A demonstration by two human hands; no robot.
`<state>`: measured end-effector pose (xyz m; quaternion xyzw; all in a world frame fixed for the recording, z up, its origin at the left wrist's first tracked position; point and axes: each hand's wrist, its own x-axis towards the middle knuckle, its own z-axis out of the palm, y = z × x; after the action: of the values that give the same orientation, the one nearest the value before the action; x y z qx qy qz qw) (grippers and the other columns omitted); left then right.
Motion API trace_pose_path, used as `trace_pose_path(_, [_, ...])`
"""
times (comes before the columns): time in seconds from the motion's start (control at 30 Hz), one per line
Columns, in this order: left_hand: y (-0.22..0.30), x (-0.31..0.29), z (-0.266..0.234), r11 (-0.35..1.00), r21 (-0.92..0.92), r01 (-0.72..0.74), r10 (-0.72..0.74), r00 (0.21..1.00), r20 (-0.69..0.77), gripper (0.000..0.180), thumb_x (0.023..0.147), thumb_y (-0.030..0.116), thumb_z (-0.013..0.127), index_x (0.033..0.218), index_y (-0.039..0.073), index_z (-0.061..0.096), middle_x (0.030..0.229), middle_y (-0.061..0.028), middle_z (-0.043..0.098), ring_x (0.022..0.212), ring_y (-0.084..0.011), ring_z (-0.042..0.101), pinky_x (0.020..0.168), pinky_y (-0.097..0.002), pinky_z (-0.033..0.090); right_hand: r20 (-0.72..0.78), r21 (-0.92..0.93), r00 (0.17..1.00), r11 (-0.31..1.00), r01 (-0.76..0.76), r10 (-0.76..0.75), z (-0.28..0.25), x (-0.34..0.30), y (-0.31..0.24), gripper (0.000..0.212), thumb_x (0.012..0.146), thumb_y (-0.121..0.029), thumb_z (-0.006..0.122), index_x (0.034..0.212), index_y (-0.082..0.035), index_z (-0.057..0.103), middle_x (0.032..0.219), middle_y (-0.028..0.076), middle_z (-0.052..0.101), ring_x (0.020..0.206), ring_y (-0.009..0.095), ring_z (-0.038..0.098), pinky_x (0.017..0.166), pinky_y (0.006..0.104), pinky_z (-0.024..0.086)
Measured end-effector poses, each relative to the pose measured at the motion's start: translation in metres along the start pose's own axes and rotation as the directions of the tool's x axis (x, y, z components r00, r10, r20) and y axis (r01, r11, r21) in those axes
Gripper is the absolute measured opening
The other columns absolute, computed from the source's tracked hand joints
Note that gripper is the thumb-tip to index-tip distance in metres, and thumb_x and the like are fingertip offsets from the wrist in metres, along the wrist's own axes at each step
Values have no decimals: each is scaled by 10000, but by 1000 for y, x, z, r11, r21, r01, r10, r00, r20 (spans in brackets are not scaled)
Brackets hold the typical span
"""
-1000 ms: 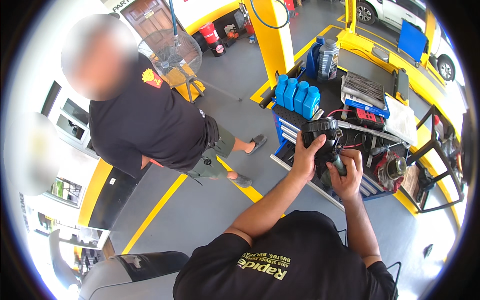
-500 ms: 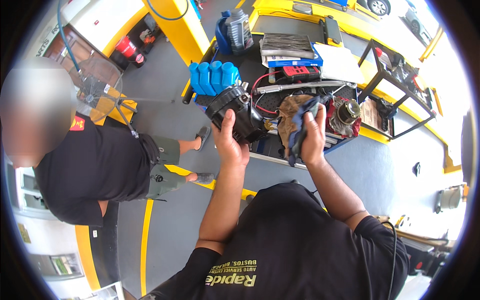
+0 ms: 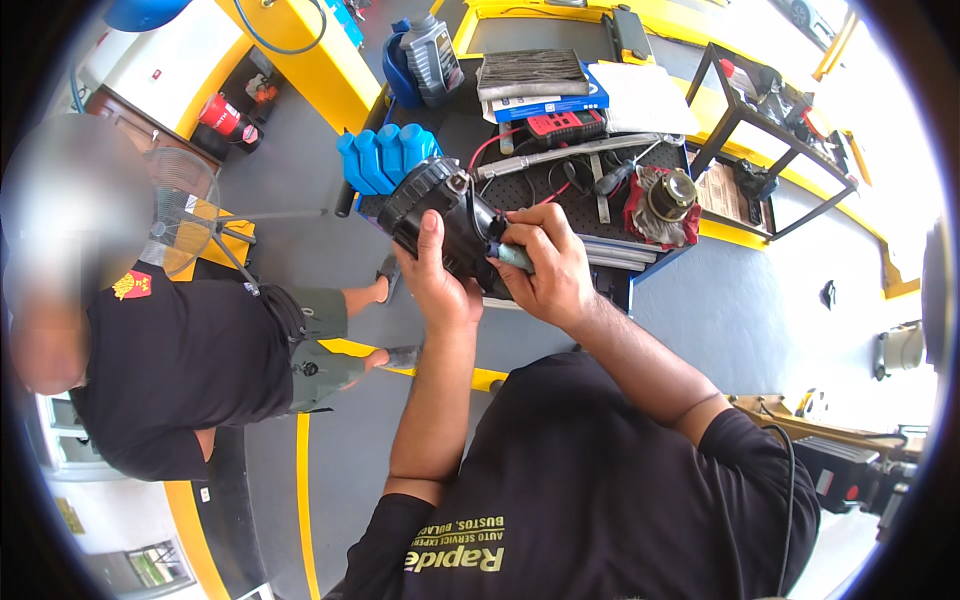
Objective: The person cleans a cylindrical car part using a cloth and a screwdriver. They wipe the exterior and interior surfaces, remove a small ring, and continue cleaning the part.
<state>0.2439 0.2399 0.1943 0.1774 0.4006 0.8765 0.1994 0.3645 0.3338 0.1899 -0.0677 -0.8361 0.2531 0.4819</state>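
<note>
My left hand grips a black cylindrical housing from below and the side, thumb up along its body. The housing is tilted, with a ribbed wider end at the upper left and a small metal fitting near the top. My right hand is closed round a bunched rag, of which dark blue and pale green parts show. Its fingers press the rag against the right end of the housing. The fingers hide most of the rag and that end of the housing.
Beyond my hands, a tool cart bears blue bottles, a grey oil bottle, a pleated filter, a red-black tester and a round metal part on red cloth. A person stands at left near a fan.
My right hand has brought the rag left onto the housing and bunched it up. Brown cloth beside that hand no longer shows. The housing stays in my left hand; the view has shifted.
</note>
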Motion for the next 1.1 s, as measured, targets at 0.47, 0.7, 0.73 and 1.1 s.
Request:
trace_pose_path(0.47, [1,-6,-1,1000,15,-4,4,1000,-25,603,1036,292,743,1541,71,498,1409,-109,647,1239,-254,682,1062,-443,592,100,55,992,996,73,-78,-7,-1,15,513,701,-15,848,1161,-15,621,1225,177,607,1089,388,690,914,456,615])
trace_pose_path(0.7, [3,-3,-4,999,31,6,-5,998,-57,551,993,238,819,1426,78,517,1302,-98,643,1160,-226,684,997,-425,619,258,157,961,986,58,-98,-16,-7,39,322,863,-41,826,1132,-19,650,1227,187,631,1102,375,688,917,427,588])
trace_pose_path(0.73, [4,-4,-5,999,34,6,-4,998,-63,550,993,238,819,1427,81,520,1304,-97,646,1158,-229,688,997,-425,621,231,178,970,983,31,-73,-20,-9,45,312,878,-44,824,1137,-20,652,1225,185,633,1113,368,687,933,424,583])
trace_pose_path(1.1, [-8,0,-10,994,-4,112,-112,992,-56,549,1027,303,754,1480,64,558,1356,-107,678,1204,-246,700,1044,-423,591,222,348,919,854,-387,325,-21,4,25,369,1009,-210,694,1306,-17,590,1312,207,591,1186,403,660,1058,470,557])
